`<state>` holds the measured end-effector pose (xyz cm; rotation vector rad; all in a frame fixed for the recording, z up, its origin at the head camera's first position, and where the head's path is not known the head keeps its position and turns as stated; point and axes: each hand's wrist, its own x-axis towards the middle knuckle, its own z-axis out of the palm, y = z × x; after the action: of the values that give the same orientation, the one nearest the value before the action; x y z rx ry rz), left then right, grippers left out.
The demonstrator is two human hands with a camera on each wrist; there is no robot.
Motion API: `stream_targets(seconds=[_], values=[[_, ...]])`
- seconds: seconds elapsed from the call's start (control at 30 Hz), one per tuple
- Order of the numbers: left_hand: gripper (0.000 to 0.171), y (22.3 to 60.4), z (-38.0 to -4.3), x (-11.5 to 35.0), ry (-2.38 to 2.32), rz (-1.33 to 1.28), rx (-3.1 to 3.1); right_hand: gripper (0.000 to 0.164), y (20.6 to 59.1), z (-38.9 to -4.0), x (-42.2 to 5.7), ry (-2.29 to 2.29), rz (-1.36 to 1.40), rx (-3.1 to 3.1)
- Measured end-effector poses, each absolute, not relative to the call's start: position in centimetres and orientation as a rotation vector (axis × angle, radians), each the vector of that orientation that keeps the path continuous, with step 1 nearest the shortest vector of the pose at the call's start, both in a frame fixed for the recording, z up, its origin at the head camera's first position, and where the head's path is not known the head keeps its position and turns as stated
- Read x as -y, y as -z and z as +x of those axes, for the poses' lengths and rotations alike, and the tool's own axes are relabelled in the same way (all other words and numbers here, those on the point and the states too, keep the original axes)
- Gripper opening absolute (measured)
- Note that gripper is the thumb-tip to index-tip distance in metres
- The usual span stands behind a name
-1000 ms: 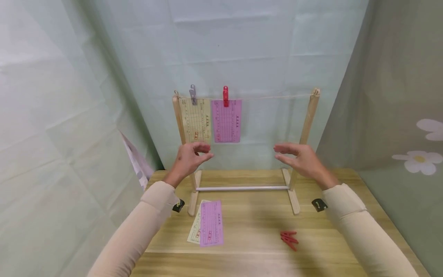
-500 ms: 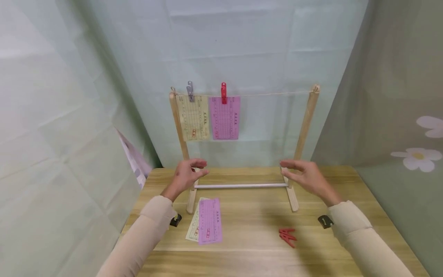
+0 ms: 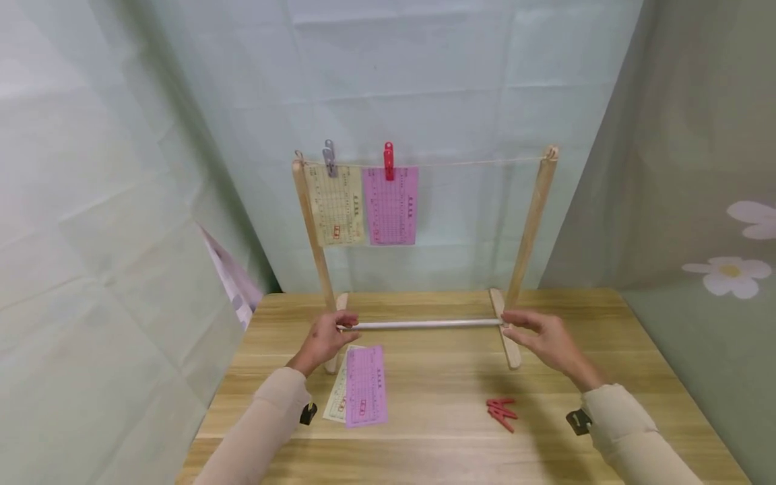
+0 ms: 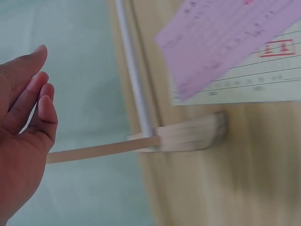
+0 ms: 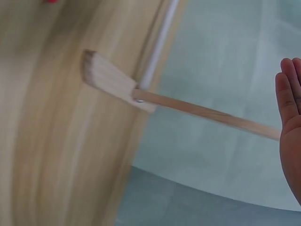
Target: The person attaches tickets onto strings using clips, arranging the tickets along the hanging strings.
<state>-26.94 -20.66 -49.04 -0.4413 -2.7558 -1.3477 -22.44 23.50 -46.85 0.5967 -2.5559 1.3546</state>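
My left hand (image 3: 325,339) hovers by the left foot of a wooden stand, its fingers loosely bent and holding nothing. Over by the stand's right foot (image 3: 509,345) is my right hand (image 3: 543,339), also holding nothing, with straight fingers in the right wrist view. Between the hands runs the stand's white rod (image 3: 424,325). A string (image 3: 473,162) joins the post tops. From it hang a yellow slip (image 3: 335,209) under a grey clip (image 3: 329,159) and a pink slip (image 3: 391,209) under a red clip (image 3: 389,162).
On the wooden table (image 3: 436,404), a loose pink slip (image 3: 366,387) partly covers a yellow slip (image 3: 335,403). Red clips (image 3: 501,412) lie to the right, near the front. Pale cloth (image 3: 448,67) hangs behind, and a flowered cloth (image 3: 730,276) on the right.
Both hands have come down from below the hanging slips to the level of the rod, still holding nothing. The head view has shifted slightly. Slips and clips stay where they were.
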Motion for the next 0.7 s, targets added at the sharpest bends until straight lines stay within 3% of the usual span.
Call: stream_targets(seconds=[0.7], values=[[0.033, 56.8, -26.6, 21.5, 1.423, -0.162, 2.785, 0.030, 54.1, -19.8, -25.3, -1.323, 0.410, 2.652]])
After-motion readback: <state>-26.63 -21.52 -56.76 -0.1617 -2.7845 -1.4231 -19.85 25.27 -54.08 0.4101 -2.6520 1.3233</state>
